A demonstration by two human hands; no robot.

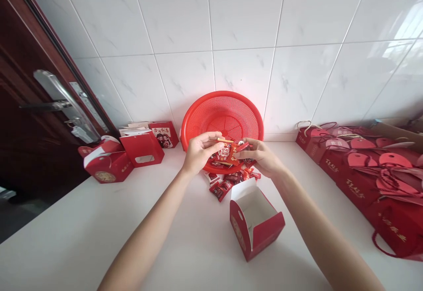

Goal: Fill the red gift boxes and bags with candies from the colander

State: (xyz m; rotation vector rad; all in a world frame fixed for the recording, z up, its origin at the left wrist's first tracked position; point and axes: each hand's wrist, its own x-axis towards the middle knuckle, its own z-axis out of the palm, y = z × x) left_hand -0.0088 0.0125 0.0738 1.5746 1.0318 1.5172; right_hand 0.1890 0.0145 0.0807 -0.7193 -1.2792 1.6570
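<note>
My left hand (202,151) and my right hand (259,153) meet in front of a tilted red plastic basket (221,95). Between them is a red and orange snack packet (226,152), pinched by the left fingers at its left edge. The right fingers are closed on a small red wrapped candy (243,147) beside the packet. More wrapped candies (221,189) lie spilled on the table below the basket's lip. Closer to me stands an open red gift box (264,233), its white inside bare and one flap up.
At the left are a red gift box (110,167), a red paper bag (142,148) and a printed red bag (164,135) by the door (36,119). Rows of red gift boxes (357,185) line the right side. A tiled wall (185,75) bounds the white table (185,242).
</note>
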